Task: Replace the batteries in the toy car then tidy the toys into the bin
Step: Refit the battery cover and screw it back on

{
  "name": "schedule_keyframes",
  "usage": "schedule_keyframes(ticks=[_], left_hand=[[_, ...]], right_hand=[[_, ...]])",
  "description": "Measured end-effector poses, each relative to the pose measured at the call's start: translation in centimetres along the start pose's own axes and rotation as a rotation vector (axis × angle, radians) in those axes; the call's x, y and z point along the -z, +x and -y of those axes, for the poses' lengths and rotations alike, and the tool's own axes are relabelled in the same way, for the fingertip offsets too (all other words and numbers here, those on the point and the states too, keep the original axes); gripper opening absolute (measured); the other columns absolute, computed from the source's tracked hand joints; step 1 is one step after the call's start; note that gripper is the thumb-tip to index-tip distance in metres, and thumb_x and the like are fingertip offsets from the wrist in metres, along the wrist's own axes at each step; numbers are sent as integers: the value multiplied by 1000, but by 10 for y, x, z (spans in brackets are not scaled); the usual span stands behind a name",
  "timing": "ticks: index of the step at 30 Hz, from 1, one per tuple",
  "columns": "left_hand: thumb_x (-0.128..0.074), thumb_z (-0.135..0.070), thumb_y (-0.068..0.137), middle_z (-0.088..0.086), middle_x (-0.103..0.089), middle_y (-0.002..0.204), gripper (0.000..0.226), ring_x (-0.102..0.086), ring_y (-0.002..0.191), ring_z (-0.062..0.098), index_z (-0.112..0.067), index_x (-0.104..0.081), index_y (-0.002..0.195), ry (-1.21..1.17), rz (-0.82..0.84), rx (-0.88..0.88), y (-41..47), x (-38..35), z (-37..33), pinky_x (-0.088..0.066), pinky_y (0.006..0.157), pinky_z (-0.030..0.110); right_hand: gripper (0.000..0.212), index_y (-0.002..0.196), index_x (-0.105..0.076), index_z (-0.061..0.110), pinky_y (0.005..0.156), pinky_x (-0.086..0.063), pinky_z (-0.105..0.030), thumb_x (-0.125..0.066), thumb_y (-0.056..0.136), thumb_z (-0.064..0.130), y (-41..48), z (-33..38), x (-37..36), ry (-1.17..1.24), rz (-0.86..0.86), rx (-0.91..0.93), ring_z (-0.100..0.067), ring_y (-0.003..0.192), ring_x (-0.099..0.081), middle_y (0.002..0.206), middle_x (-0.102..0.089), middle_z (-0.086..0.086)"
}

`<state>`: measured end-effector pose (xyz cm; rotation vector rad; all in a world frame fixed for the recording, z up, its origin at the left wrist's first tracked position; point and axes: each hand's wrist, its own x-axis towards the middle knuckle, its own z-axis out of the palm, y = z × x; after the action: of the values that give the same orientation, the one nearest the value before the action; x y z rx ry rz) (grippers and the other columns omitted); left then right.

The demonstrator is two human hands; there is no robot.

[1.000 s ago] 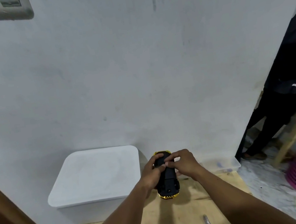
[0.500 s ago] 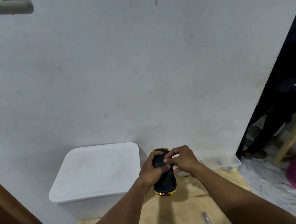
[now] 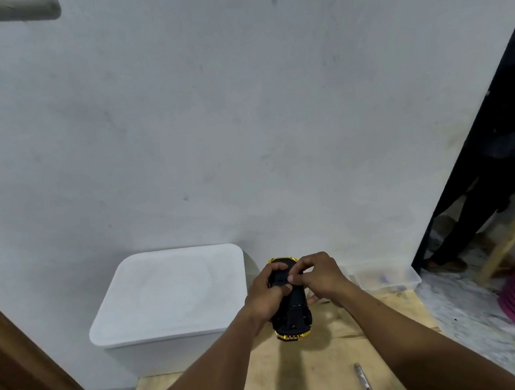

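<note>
Grips toy car (image 3: pixel 291 306) in left hand (image 3: pixel 264 297), black underside up, above the wooden surface (image 3: pixel 311 384), just right of the lidded white bin (image 3: pixel 167 295) | pinches at that underside with right hand (image 3: pixel 320 277), possibly on a small cover.

Soft, dim, even light. A diffuse shadow runs from the toy car (image 3: pixel 291 310) toward six o'clock on the table (image 3: pixel 329 374); three and nine o'clock edges bend and blur.

Glossy gold toy car (image 3: pixel 291 315) with matt black underside; pale wooden table (image 3: pixel 314 383).
</note>
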<state>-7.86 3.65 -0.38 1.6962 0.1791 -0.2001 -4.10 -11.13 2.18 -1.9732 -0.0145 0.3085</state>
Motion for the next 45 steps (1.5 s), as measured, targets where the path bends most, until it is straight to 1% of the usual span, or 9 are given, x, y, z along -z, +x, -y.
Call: schedule_keyframes(ticks=[4, 10, 15, 21, 26, 31, 36, 40, 45], left_hand=[[-55, -7, 94, -1, -63, 119, 38, -65, 107, 23, -32, -59, 122, -4, 14, 22, 0, 4, -6, -55, 68, 28], [-64, -12, 89, -2, -65, 119, 37, -66, 108, 23, -39, -62, 115, 12, -1, -8, -3, 7, 2, -60, 83, 41], [-60, -8, 89, -3, -63, 119, 40, -66, 106, 24, -38, -60, 115, -56, 0, 49, -5, 7, 0, -58, 67, 33], [-59, -5, 92, 2, -65, 116, 38, -67, 97, 23, -33, -61, 116, -74, -8, 27, -5, 7, 1, -55, 57, 24], [-62, -17, 92, -3, -66, 115, 29, -69, 100, 22, -38, -62, 112, -92, -27, 55, -2, 6, 1, -59, 65, 33], [-59, -18, 93, -4, -65, 116, 28, -66, 106, 24, -44, -63, 103, -26, -67, -22, 2, 3, 4, -60, 86, 46], [-60, -24, 89, -8, -67, 113, 25, -68, 103, 22, -47, -64, 99, -17, -92, -5, 2, 3, 1, -60, 86, 50], [-53, -23, 96, -6, -67, 112, 22, -68, 103, 22, -41, -63, 104, -59, -61, 38, 0, 2, -6, -62, 71, 42], [-56, -21, 92, -4, -66, 113, 24, -67, 103, 23, -42, -64, 102, 5, -73, -19, 1, 3, -2, -60, 86, 48]], right_hand=[[3, 86, -70, 10, 51, -60, -43, -72, 83, 10, 0, -2, 0, 27, -26, 11, -25, 96, -66, 107, -63, -4], [4, 85, -71, 9, 52, -61, -46, -74, 82, 9, -4, -3, -1, 24, -4, 17, -23, 99, -63, 109, -62, -2], [4, 87, -72, 11, 50, -60, -42, -73, 83, 10, -5, 1, -1, -44, 15, 48, -23, 95, -63, 104, -62, 3], [3, 83, -70, 15, 38, -46, -25, -74, 83, 15, -7, 1, -3, -139, -10, 108, -13, 64, -57, 98, -64, 4], [3, 85, -70, 12, 37, -45, -24, -73, 84, 14, -7, 1, -4, -145, -27, 108, -17, 66, -60, 99, -63, -1], [5, 85, -71, 11, 40, -50, -28, -74, 83, 14, -7, 3, -1, -129, -8, 93, -12, 55, -55, 97, -63, -5], [7, 80, -69, 20, 43, -47, -25, -73, 84, 17, -3, -1, -4, -165, -60, 144, -14, 65, -57, 91, -64, 0], [5, 82, -68, 17, 33, -43, -21, -70, 87, 16, -1, -2, -5, -145, -90, 155, -19, 65, -61, 99, -65, 0], [6, 81, -69, 15, 36, -47, -23, -71, 86, 13, -2, -4, -7, -121, -83, 125, -17, 60, -60, 102, -64, -6]])
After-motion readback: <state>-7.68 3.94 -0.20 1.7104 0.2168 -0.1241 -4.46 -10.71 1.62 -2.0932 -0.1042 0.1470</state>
